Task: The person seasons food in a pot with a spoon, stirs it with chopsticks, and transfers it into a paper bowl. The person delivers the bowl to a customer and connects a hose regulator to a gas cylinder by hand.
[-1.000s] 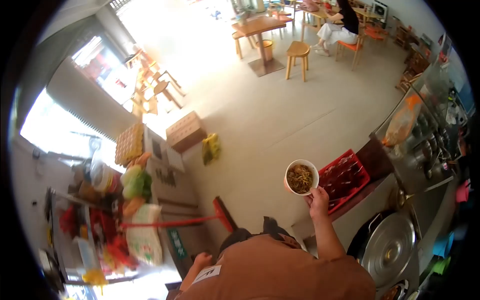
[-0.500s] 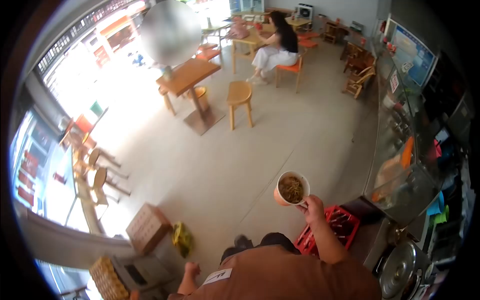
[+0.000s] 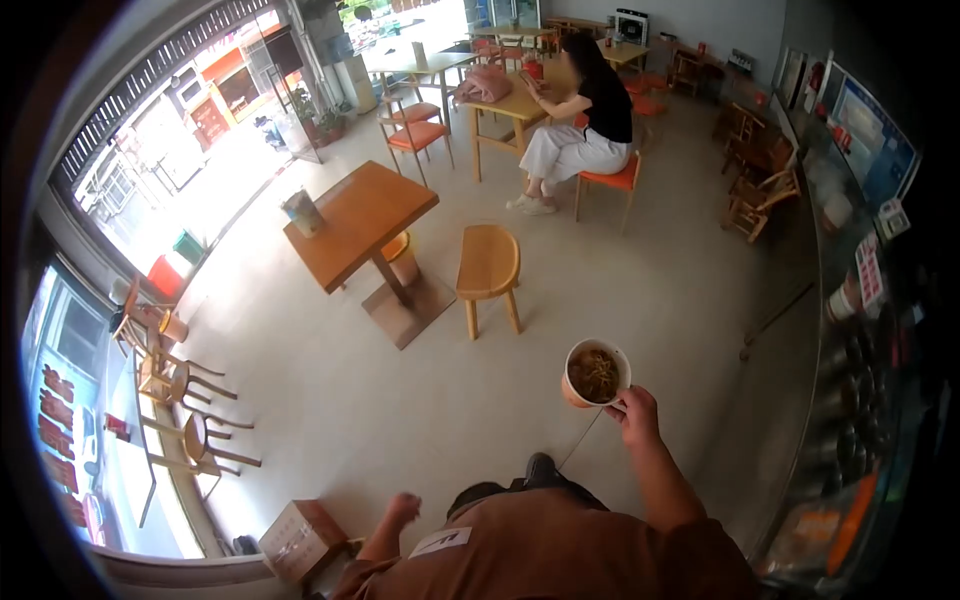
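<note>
Out in front of my body, my right hand (image 3: pixel 636 411) grips the near right rim of a paper bowl (image 3: pixel 572 393). The bowl is white inside and orange-tinted outside. In it lies brown food (image 3: pixel 594 376), with pale strips like noodles in dark broth. It is held roughly level above the floor. My left hand (image 3: pixel 404 508) hangs low by my left side with its fingers curled in, and nothing shows in it. Closest to that hand is a cardboard box (image 3: pixel 302 540) on the floor.
Ahead stand a wooden stool (image 3: pixel 489 262) and a brown table (image 3: pixel 365 222) bearing a container (image 3: pixel 302 213). Farther back, a person (image 3: pixel 598 105) sits at a table (image 3: pixel 515 103). A glass-fronted counter (image 3: pixel 815 370) runs along the right; stools (image 3: pixel 197 440) line the left window.
I have moved forward across the floor, so the table and stool are nearer. The red crate and pot have left view. My right hand still holds the bowl.
</note>
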Motion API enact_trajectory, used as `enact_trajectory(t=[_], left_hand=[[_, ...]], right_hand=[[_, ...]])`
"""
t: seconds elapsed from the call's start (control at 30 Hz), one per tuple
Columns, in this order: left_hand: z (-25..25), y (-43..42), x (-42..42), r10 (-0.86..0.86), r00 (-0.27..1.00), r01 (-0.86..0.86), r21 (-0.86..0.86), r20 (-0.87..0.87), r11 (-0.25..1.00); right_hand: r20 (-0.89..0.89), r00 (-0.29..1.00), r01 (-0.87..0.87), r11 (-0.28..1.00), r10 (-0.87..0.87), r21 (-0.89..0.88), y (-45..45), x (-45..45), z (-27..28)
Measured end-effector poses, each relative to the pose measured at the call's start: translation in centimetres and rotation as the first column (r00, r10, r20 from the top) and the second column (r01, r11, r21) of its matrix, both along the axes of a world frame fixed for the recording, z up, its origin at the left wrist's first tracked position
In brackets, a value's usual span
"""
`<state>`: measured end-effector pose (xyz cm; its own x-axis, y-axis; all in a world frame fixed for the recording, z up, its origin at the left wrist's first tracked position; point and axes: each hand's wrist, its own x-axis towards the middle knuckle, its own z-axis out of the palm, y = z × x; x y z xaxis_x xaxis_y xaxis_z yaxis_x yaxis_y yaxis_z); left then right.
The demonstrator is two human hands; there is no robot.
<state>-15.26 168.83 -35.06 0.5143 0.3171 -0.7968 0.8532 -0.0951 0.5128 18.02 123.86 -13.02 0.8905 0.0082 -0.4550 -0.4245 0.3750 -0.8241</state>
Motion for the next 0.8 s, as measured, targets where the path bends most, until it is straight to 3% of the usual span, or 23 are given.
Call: enact_trajectory(t=[0.03,0.07,0.13,0.17,0.37,0.43,0.47,0.5,0.53,0.57,0.6,0.63,0.67,0.7,0.8], left_hand=[[-3.7,0.5,1.0,-0.602,0.787,0.617,0.187,-0.139,0.764],[-3.9,-1.0,0.5,-0.647,0.748,0.664,0.189,-0.149,0.723],[-2.9,-2.4,1.7,-0.373,0.915,0.391,0.104,-0.154,0.915],[-2.8,-2.6,2.8,-0.295,0.941,0.311,0.083,-0.164,0.947],[-5.9,1.6,17.4,-0.170,0.968,0.190,0.100,-0.186,0.977],[-6.0,4.5,25.6,-0.163,0.976,0.183,0.133,-0.146,0.974],[-5.2,6.2,29.9,-0.140,0.981,0.159,0.149,-0.131,0.976],[0.0,7.0,36.6,-0.008,0.995,0.023,0.148,-0.100,0.989],[5.4,7.4,43.1,0.156,0.987,-0.149,0.126,-0.044,0.981],[2.5,9.8,46.6,0.394,0.915,-0.396,0.010,0.084,0.918],[2.3,11.6,50.5,0.516,0.831,-0.519,-0.045,0.207,0.854],[2.4,13.5,53.3,0.576,0.753,-0.533,-0.218,0.318,0.817],[7.7,13.0,58.0,0.555,0.747,-0.567,-0.088,0.366,0.819],[10.7,13.0,61.1,0.547,0.733,-0.568,-0.079,0.405,0.819],[13.2,12.5,66.5,0.593,0.655,-0.637,-0.079,0.469,0.766]], right_hand=[[0.005,1.000,0.005,1.000,-0.005,-0.007,1.0,4.1,0.7],[0.026,1.000,-0.017,1.000,0.017,0.007,2.0,7.8,1.0],[0.050,0.998,-0.032,0.999,0.032,0.005,3.9,15.4,1.5],[0.045,0.998,-0.050,0.999,0.050,-0.002,5.1,19.2,1.7],[0.093,0.994,-0.050,0.999,0.050,0.001,12.5,40.4,0.1],[0.009,0.999,-0.031,0.999,0.031,0.009,14.9,48.2,0.1],[-0.001,1.000,-0.026,1.000,0.026,0.004,16.0,51.1,0.3],[0.027,1.000,-0.017,1.000,0.017,0.014,17.4,54.1,0.8],[0.060,0.998,-0.012,1.000,0.010,0.027,18.5,57.5,1.2],[0.056,0.998,-0.026,0.999,0.025,0.022,19.4,61.0,1.4],[0.044,0.998,-0.040,0.999,0.039,0.024,20.5,64.7,1.2],[0.036,0.999,-0.015,0.999,0.014,0.031,21.5,68.3,0.7],[0.025,1.000,0.007,0.999,-0.008,0.039,22.8,71.9,0.2],[0.018,1.000,0.007,0.999,-0.008,0.054,24.1,75.3,0.0],[-0.015,1.000,-0.012,0.995,0.014,0.095,27.8,87.3,-2.3]])
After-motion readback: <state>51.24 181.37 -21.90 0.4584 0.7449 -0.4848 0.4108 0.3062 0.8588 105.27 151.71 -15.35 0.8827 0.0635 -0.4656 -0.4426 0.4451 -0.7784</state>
